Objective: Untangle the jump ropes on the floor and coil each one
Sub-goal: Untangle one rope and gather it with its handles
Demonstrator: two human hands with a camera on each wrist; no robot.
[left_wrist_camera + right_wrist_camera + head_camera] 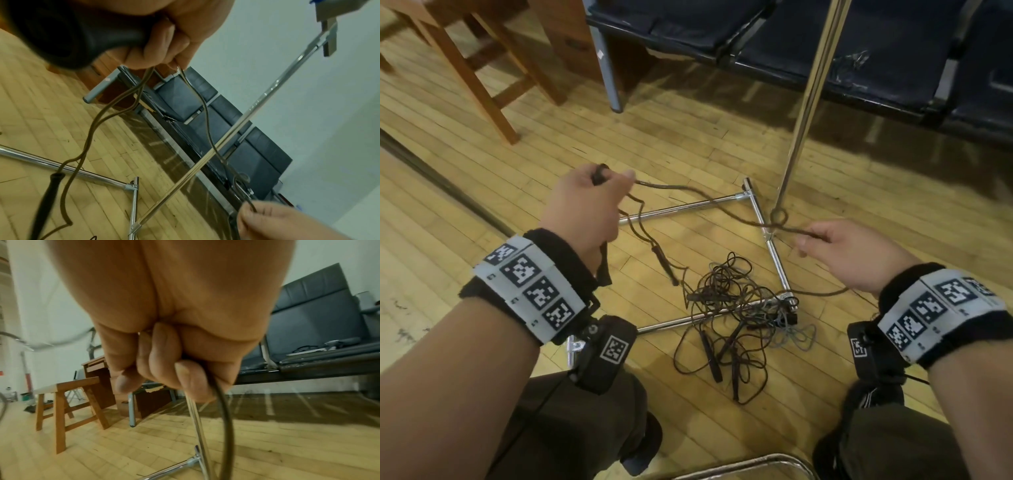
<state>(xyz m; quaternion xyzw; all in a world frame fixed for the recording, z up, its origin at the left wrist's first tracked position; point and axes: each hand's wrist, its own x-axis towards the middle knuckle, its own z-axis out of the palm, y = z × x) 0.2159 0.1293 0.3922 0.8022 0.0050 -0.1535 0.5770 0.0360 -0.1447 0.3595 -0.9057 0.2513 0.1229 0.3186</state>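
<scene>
A brown jump rope (671, 186) stretches in the air between my two hands. My left hand (585, 202) grips its black handle (115, 37) together with several strands of the rope. The rope's other handle (664, 263) dangles below that hand. My right hand (825, 240) pinches the rope (224, 410) between thumb and fingers. A small loop (779, 216) sits in the rope just left of my right hand, by the foot of the chrome pole. A tangled pile of more ropes (739, 315) and handles lies on the wooden floor between my knees.
A chrome tube frame (770, 253) lies on the floor under the ropes, and a chrome pole (808, 102) rises from it. A wooden stool (482, 68) stands at the back left. Dark padded bench seats (859, 51) run along the back.
</scene>
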